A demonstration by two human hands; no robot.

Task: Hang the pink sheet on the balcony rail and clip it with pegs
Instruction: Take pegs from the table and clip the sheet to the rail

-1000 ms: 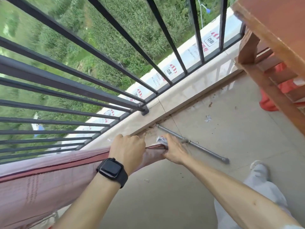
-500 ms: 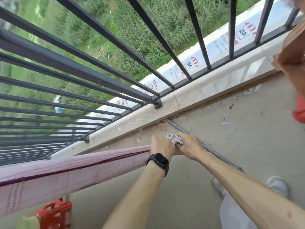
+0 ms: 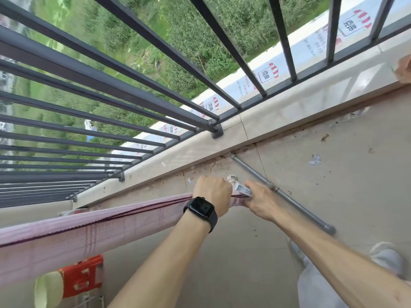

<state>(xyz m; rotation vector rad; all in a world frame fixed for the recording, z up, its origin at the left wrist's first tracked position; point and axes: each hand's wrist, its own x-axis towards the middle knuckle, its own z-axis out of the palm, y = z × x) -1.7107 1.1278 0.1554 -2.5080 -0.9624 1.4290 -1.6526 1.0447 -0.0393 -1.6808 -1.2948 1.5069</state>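
While one pink sheet (image 3: 111, 227) stretches taut from the lower left, inside the railing (image 3: 111, 70), a person's two hands meet at its end. The left grip (image 3: 211, 192), one black watch (image 3: 200, 208) on its wrist, is curled round the sheet's edge; the right grip (image 3: 260, 201), just beside it, pinches one pale peg (image 3: 243, 189) at that same end, with one grey pipe (image 3: 287, 196) on the floor (image 3: 333, 174) beyond.

Black square smartwatch (image 3: 200, 207) on black band behind left hand (image 3: 211, 190); light grey trousers (image 3: 315, 287); pale grey shoe (image 3: 388, 255).
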